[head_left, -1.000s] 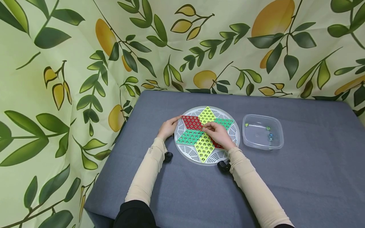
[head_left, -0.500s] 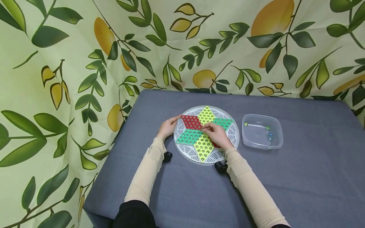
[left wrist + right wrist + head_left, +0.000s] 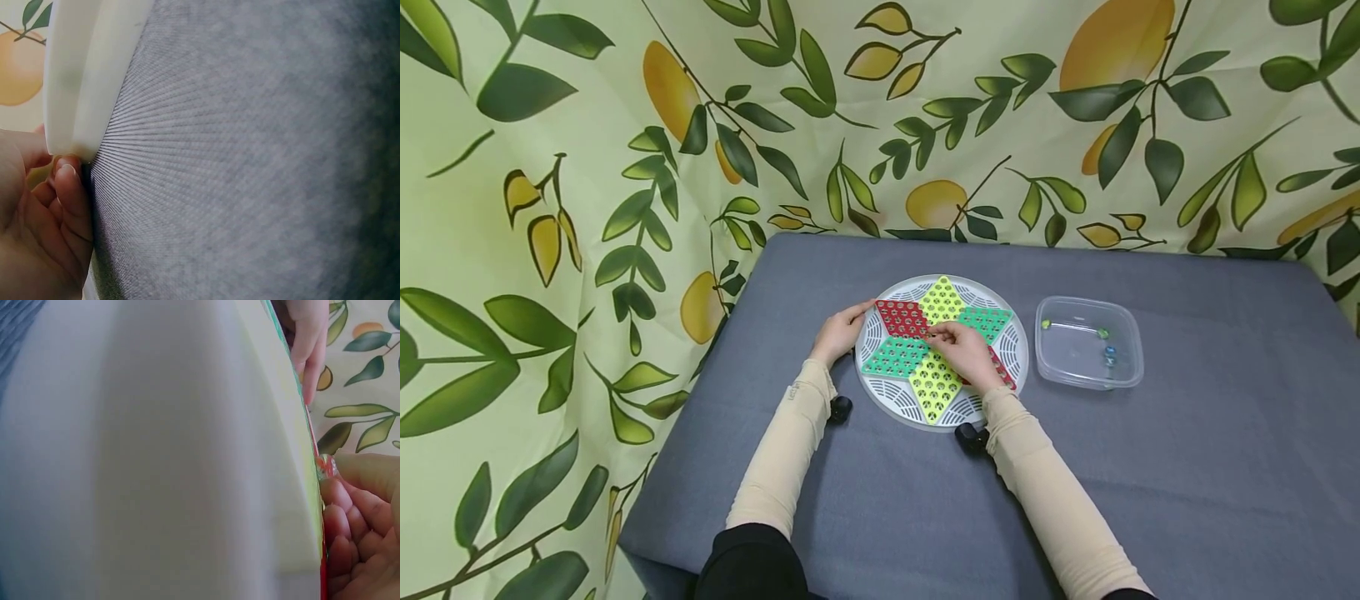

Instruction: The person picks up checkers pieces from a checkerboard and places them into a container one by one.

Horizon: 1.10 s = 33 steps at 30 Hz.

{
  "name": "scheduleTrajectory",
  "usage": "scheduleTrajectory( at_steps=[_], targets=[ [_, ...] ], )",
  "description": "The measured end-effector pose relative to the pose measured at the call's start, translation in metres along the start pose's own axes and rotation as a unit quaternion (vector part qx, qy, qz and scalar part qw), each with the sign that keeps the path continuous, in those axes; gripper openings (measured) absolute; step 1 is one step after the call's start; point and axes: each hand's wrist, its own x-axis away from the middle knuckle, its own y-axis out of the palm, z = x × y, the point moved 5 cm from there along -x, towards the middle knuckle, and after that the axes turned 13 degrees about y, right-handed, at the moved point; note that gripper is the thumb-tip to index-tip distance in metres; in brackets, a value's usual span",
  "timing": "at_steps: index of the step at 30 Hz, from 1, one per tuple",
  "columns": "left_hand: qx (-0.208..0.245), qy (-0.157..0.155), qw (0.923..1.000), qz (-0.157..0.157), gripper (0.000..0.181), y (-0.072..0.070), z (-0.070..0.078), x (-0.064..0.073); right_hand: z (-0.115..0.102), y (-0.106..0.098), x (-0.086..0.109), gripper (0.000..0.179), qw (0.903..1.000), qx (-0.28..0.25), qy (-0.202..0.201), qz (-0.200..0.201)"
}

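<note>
A round white Chinese checkers board with a red, yellow and green star of holes lies on the table. My left hand holds its far-left rim; in the left wrist view, curled fingertips sit right at the white edge. Over the middle of the star, beside the red section, is my right hand. Its thumb and finger pinch a small glass marble with red and clear colouring, close to the board's surface. The right hand covers part of the star's centre in the head view.
To the right of the board stands a clear plastic box. Inside it lie green marbles and blue marbles. A grey cloth covers the table, and a leaf-patterned curtain hangs behind and to the left.
My right hand has shifted slightly left over the board, and more of the red section on the right shows. The left hand stays at the rim.
</note>
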Motion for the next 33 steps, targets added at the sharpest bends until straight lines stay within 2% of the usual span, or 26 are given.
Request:
scheduleTrajectory(
  at_steps=[4,10,19,33],
  targets=[
    [-0.001,0.000,1.0000,0.000,0.036,-0.0006,0.0006,-0.0003,-0.0030,0.0008,0.0000,0.026,0.9998,0.015,0.005,0.009],
    [0.000,0.000,1.0000,0.004,0.036,-0.0014,0.0006,0.0001,-0.0048,0.0024,-0.0006,0.025,0.9996,0.010,0.023,0.014],
    [0.000,-0.001,1.0000,0.007,0.036,-0.0011,-0.0018,-0.0011,-0.0046,0.0049,-0.0034,0.021,0.9992,0.015,0.014,0.034],
    [0.002,0.002,1.0000,0.007,0.035,-0.0020,-0.0018,-0.0016,-0.0026,0.0026,0.0017,0.020,0.9998,0.007,-0.010,0.017]
  ],
)
